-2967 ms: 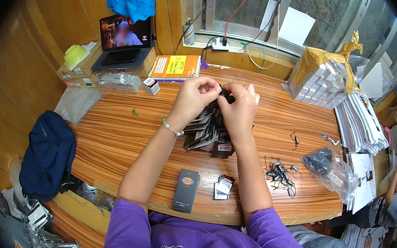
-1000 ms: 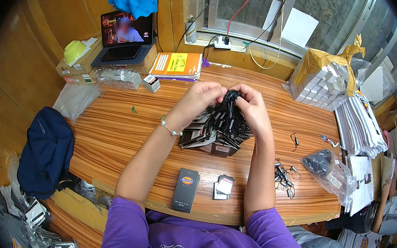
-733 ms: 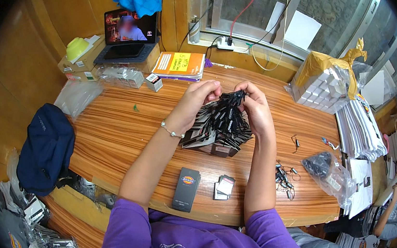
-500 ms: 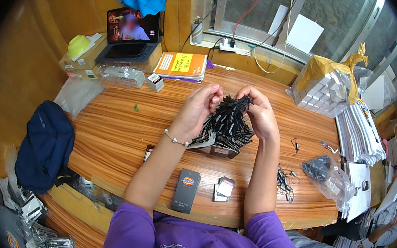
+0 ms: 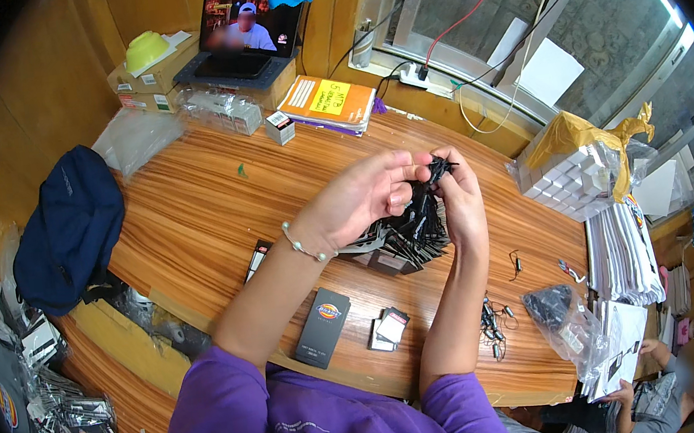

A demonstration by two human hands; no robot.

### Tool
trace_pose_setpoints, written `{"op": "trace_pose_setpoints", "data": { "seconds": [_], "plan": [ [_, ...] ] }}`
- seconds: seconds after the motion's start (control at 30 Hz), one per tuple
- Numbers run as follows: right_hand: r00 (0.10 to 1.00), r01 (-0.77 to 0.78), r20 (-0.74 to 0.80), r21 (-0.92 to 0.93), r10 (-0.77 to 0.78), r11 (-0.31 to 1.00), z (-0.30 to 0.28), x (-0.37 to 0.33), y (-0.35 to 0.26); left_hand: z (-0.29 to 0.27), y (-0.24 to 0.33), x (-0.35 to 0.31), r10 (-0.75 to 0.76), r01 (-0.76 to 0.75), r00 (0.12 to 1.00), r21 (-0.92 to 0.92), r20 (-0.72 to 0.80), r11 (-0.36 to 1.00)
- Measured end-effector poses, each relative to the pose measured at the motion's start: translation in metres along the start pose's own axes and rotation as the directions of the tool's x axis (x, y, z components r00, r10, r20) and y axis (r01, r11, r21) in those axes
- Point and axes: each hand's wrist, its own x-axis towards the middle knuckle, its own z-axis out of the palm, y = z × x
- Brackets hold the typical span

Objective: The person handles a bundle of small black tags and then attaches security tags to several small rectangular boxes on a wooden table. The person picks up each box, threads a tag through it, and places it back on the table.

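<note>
A thick bundle of black hang tags [image 5: 416, 230] with black strings [image 5: 441, 166] at its top is held just above the table. My right hand [image 5: 462, 200] pinches the gathered strings between thumb and fingers. My left hand [image 5: 366, 197] reaches across from the left, its fingertips closed at the same strings and its lower fingers curled. Part of the bundle is hidden behind my left hand. Nearer me lie a dark grey tag card [image 5: 322, 327] and a small stack of white-and-black labels [image 5: 389, 329]. Another label [image 5: 258, 259] lies beside my left forearm.
Loose black strings with small clips [image 5: 494, 328] and a plastic bag with black contents [image 5: 562, 312] lie at right. White boxes [image 5: 567, 176] and paper stacks [image 5: 622, 259] stand beyond. A laptop [image 5: 239, 37], notebooks [image 5: 327, 104] and navy bag [image 5: 69, 229] are leftward. Another person sits lower right.
My left hand has moved right, from apart on the left to the strings at my right fingertips. The view has shifted slightly. The person at lower right has changed posture.
</note>
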Motion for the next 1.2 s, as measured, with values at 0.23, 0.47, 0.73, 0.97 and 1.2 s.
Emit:
{"op": "trace_pose_setpoints", "data": {
  "seconds": [0.23, 0.47, 0.73, 0.97, 1.2],
  "plan": [
    [0.996, 0.054, 0.069, -0.096, -0.048, 0.994, 0.013, -0.003, -0.004, -0.004, 0.015, -0.003, -0.161, 0.227, 0.972, -0.525, 0.169, 0.82],
    [0.986, -0.007, -0.161, 0.235, 0.046, 0.972, 0.005, 0.003, 0.002, 0.001, 0.013, -0.015, -0.167, 0.216, 0.976, -0.569, 0.138, 0.793],
    [0.996, -0.035, -0.068, 0.378, 0.065, 0.925, -0.003, 0.0, 0.004, -0.02, 0.001, -0.006, -0.108, 0.138, 0.989, -0.4, 0.097, 0.906],
    [0.998, -0.052, 0.044, -0.072, 0.055, 0.996, -0.002, -0.003, -0.003, -0.024, -0.001, 0.005, 0.019, -0.001, 0.995, 0.182, -0.096, 0.983],
    [0.991, -0.084, -0.075, 0.328, 0.115, 0.941, -0.004, 0.0, 0.007, -0.026, -0.002, 0.004, 0.064, -0.028, 0.99, 0.276, -0.122, 0.961]
  ]
}}
